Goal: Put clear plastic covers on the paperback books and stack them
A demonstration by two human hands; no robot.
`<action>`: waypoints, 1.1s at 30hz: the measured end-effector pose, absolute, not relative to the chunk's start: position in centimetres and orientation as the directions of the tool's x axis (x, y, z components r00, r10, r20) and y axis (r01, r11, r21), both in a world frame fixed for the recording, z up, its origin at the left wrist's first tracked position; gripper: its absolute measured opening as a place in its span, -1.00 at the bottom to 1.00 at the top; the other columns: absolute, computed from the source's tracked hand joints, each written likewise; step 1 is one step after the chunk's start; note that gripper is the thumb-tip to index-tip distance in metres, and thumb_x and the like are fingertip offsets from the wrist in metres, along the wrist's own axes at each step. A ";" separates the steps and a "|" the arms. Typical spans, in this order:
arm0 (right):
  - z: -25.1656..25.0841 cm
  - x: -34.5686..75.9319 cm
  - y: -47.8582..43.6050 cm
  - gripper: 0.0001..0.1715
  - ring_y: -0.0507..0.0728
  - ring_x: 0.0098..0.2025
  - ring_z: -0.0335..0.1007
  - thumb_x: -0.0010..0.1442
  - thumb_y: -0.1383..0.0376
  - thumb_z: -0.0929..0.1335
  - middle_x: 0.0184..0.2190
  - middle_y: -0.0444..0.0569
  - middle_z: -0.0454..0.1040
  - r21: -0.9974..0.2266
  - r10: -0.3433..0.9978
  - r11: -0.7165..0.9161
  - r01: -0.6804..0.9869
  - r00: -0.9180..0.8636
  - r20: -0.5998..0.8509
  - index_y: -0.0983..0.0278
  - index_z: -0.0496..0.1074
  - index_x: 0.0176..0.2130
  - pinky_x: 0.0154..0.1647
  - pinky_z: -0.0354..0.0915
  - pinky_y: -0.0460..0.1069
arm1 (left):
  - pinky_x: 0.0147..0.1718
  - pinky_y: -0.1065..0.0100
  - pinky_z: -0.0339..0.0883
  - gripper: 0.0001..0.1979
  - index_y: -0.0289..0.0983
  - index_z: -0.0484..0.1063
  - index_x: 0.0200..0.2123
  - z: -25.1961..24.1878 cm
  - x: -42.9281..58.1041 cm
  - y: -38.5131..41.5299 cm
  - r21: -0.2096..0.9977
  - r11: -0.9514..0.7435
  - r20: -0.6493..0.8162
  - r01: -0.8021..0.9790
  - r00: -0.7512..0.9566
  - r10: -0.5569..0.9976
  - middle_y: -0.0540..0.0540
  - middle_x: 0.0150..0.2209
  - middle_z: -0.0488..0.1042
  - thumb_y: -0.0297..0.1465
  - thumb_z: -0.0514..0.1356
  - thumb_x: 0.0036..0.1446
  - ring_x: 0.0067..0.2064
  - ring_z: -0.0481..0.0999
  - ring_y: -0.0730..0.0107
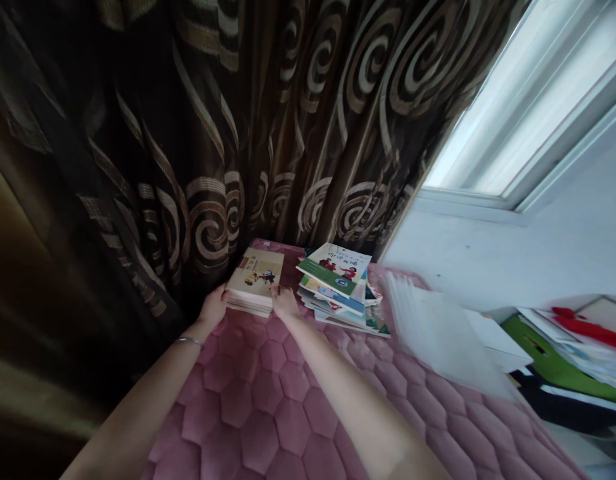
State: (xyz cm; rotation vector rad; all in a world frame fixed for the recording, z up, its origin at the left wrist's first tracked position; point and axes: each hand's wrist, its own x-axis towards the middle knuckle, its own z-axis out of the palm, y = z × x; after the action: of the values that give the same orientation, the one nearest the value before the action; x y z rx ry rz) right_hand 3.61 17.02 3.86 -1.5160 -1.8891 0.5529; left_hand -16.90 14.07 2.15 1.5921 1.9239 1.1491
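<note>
A neat stack of beige books [258, 270] with a small illustration on the top cover lies on the pink quilted surface, close to the curtain. My left hand [215, 305] closes on its left side, a silvery bangle around the wrist. Against the right side presses my right hand [285, 301], its thumb near the top cover's edge. Most of the fingers on both hands are hidden. Just right of my right hand stands a looser, uneven pile of colourful booklets [338, 270], apart from the beige stack.
Dark patterned curtains [213, 133] hang right behind the books. Translucent plastic sheets or sleeves [428, 333] lie along the right part of the quilted surface [258, 413]. Farther right are a green folder or box [553, 347] and a red item [588, 330]. A window [493, 120] is at upper right.
</note>
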 end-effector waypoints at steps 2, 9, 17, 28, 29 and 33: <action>3.8 4.0 15.9 -0.51 0.22 0.03 0.35 0.36 0.19 0.08 -0.10 0.19 0.50 -0.674 0.964 0.251 0.695 -0.120 0.236 0.36 0.46 -0.10 0.08 0.19 0.05 | 0.05 0.24 0.27 -0.61 -0.30 0.39 0.08 2.1 -16.8 14.0 0.766 0.023 0.205 0.642 -0.278 0.938 -0.23 0.00 0.52 -0.45 0.06 0.18 0.04 0.48 0.12; 2.7 4.3 12.9 -0.58 0.16 0.04 0.35 0.26 0.23 0.27 0.00 0.18 0.43 -0.653 0.948 0.297 0.697 -0.131 0.291 0.37 0.37 0.05 0.05 0.21 -0.06 | 0.03 0.27 0.27 -0.59 -0.34 0.34 0.13 1.8 -16.7 14.0 0.713 0.027 0.226 0.701 -0.266 0.937 -0.27 0.05 0.47 -0.45 0.01 0.23 0.05 0.47 0.15; 2.9 3.8 13.2 -0.67 0.20 -0.09 0.44 0.28 0.28 0.25 -0.12 0.16 0.52 -0.619 0.964 0.206 0.758 -0.048 0.263 0.32 0.41 0.00 -0.08 0.24 -0.02 | -0.01 0.28 0.30 -0.60 -0.29 0.34 0.14 2.0 -16.5 13.9 0.644 0.052 0.227 0.763 -0.256 0.940 -0.24 -0.03 0.53 -0.42 0.01 0.25 -0.03 0.53 0.16; 2.7 4.0 13.2 -0.63 0.20 -0.05 0.44 0.27 0.29 0.27 -0.07 0.17 0.52 -0.624 0.965 0.231 0.746 -0.096 0.243 0.32 0.40 0.04 -0.02 0.26 -0.01 | -0.01 0.29 0.31 -0.60 -0.32 0.33 0.13 1.9 -16.6 14.0 0.592 0.085 0.226 0.802 -0.266 0.937 -0.29 -0.01 0.51 -0.41 -0.02 0.25 0.00 0.51 0.13; 2.5 4.3 12.9 -0.61 0.18 -0.04 0.44 0.25 0.31 0.28 -0.06 0.14 0.51 -0.628 0.964 0.243 0.739 -0.111 0.243 0.31 0.38 0.07 -0.02 0.27 -0.02 | 0.00 0.27 0.30 -0.59 -0.34 0.32 0.13 1.9 -16.5 13.9 0.588 0.099 0.225 0.803 -0.280 0.933 -0.31 0.00 0.50 -0.41 -0.02 0.25 0.02 0.50 0.12; 0.9 6.8 10.7 -0.42 0.18 0.13 0.33 0.19 0.31 0.34 0.10 0.15 0.40 -0.612 0.925 0.380 0.694 -0.295 0.239 0.34 0.27 0.18 0.12 0.23 0.01 | 0.07 0.15 0.24 -0.53 -0.54 0.21 0.16 1.1 -14.8 11.4 0.555 0.148 0.230 0.819 -0.321 0.919 -0.52 0.09 0.37 -0.46 -0.05 0.21 0.13 0.40 -0.01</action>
State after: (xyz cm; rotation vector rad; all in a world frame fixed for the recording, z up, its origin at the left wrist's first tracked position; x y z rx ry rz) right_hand 6.80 10.70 0.93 -1.3877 -2.0820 0.5373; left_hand -14.81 11.45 1.10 1.7232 2.2498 0.9140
